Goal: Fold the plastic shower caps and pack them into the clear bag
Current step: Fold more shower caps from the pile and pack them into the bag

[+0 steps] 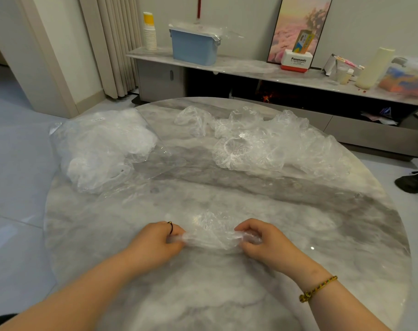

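A clear plastic shower cap (211, 231) lies stretched between my hands near the front of the round marble table (227, 295). My left hand (155, 243) pinches its left end and my right hand (260, 241) pinches its right end. A heap of several loose, crumpled shower caps (258, 139) sits at the back right of the table. The clear bag (100, 146), stuffed with white folded caps, lies at the back left with its open mouth toward the table's middle.
Behind the table runs a low marble sideboard (251, 68) with a blue bin (193, 45), paper cups, a framed picture and a Panasonic box (296, 60). A dark shoe (413, 181) lies on the floor at the right.
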{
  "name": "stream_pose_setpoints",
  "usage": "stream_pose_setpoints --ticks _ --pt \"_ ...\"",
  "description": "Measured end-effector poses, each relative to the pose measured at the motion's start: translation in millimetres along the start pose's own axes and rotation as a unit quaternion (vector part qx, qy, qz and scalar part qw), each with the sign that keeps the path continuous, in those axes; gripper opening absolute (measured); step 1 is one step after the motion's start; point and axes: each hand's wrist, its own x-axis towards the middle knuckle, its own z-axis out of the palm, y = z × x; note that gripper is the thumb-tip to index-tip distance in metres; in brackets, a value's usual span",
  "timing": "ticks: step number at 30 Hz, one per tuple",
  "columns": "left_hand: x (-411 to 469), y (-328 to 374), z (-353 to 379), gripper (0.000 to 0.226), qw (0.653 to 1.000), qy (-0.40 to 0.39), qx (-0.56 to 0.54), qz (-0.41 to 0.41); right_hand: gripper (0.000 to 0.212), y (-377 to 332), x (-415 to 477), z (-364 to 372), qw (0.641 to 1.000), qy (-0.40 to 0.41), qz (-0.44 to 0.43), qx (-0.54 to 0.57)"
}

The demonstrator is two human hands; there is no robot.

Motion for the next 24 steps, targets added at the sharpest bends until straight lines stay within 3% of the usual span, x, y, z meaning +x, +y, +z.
stream_pose_setpoints --ticks 2,7,11,13,15,17,18,20,24 --pt "3 -4 -2 0.026 0.994 -0.037 -0.089 -0.060 0.027 1 1 -3 0.999 -0.013 0.022 -0.037" --pt "6 1 -11 0.035 0.972 -0.042 -0.189 -0.132 0.029 -5 1 4 0.996 0.011 0.068 0.057" --pt "4 12 -20 0.008 0.965 0.019 -0.192 -0.180 0.027 -6 4 15 0.992 0.059 0.096 0.062" --pt "4 15 -21 0.034 0.975 0.054 -0.082 -0.200 0.023 -7 5 18 0.989 0.069 0.115 0.063" --pt "3 18 -19 0.042 0.973 0.159 0.114 -0.126 0.018 -6 6 21 0.989 0.077 0.119 0.034" --pt "2 21 -7 0.035 0.943 0.262 0.197 0.056 0.015 -5 6 27 0.990 0.082 0.110 -0.011" --pt "1 25 2 0.031 0.931 0.268 0.204 0.141 0.013 -4 6 29 0.990 0.087 0.104 -0.034" --pt "-2 28 26 0.035 0.925 0.209 0.230 0.218 0.007 -4 4 34 0.989 0.097 0.095 -0.066" --pt "-1 29 43 0.049 0.946 -0.034 0.296 0.127 0.024 -5 -1 36 0.978 0.122 0.069 -0.153"
